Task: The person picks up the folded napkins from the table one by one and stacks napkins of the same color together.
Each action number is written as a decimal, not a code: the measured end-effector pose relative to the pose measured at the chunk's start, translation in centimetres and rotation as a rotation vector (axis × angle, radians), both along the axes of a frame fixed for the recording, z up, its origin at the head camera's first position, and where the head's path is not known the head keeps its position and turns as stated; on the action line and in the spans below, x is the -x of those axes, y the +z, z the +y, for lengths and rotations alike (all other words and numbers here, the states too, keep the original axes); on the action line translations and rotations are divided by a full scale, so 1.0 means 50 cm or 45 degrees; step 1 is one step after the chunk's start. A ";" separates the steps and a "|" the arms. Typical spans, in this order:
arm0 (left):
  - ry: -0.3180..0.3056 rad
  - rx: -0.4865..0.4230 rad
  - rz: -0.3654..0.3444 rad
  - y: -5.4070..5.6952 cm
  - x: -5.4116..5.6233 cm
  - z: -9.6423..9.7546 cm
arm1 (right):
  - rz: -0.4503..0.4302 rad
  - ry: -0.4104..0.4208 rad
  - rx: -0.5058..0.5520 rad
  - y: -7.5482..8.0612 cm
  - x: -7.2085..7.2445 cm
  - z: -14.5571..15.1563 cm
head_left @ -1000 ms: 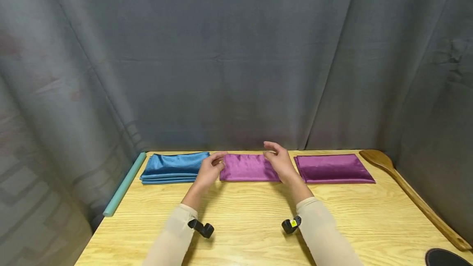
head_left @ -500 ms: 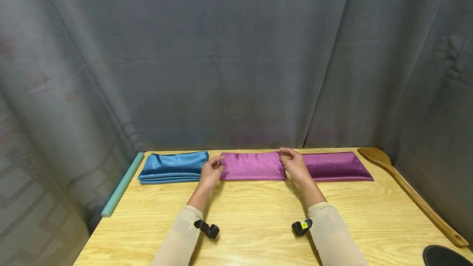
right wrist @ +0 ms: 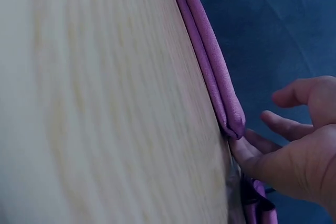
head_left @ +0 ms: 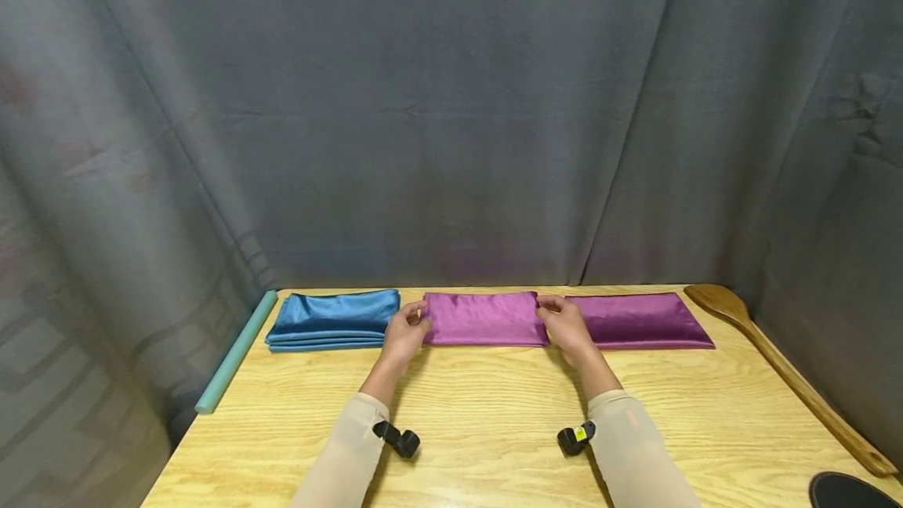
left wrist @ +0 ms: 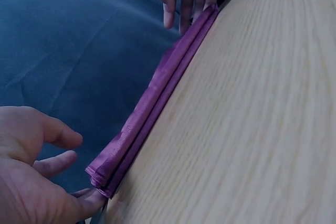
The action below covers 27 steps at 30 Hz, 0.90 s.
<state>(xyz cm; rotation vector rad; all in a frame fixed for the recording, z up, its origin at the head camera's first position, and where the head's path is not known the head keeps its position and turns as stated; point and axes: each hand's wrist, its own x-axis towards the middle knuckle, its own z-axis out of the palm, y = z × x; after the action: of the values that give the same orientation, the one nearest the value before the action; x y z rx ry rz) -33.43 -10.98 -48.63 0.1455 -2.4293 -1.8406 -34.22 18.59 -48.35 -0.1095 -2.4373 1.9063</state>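
Observation:
A folded pink-purple satin cloth [head_left: 487, 320] lies flat between my two hands in the head view. At its left end, my left hand [head_left: 404, 335] touches the edge with loosely bent fingers. My right hand [head_left: 567, 332] touches the right end in much the same way. In the left wrist view the cloth [left wrist: 157, 98] shows stacked layers, with a fingertip against its near corner. The right wrist view has a finger and thumb of the right hand [right wrist: 299, 150] by the cloth's [right wrist: 212, 61] end, the other fingers held off it.
A folded blue satin cloth [head_left: 335, 320] lies to the left, and a darker purple one [head_left: 642, 321] to the right. A green rod [head_left: 236, 355] runs along the left edge. A wooden spoon [head_left: 783, 367] lies at right, with a black round object [head_left: 850, 492] near it.
My right hand has moved right, from over the pink-purple cloth to its right end, and has come down lower. The left hand has shifted slightly. The cloths lie much as before.

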 end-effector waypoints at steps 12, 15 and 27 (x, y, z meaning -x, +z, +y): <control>-0.005 0.062 -0.014 -0.007 0.005 0.004 | -0.036 0.029 0.035 -0.008 -0.002 0.004; -0.014 0.064 -0.017 -0.007 0.004 0.003 | -0.041 0.025 0.047 -0.012 -0.001 0.005; -0.115 0.184 0.017 -0.009 0.003 0.014 | -0.039 0.051 -0.022 -0.024 0.003 0.012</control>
<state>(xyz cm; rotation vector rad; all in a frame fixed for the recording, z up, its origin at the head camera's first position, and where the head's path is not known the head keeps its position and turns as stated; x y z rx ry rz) -33.59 -10.29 -49.10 0.0131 -2.5889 -1.6849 -34.35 19.21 -49.55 -0.0911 -2.4935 1.9133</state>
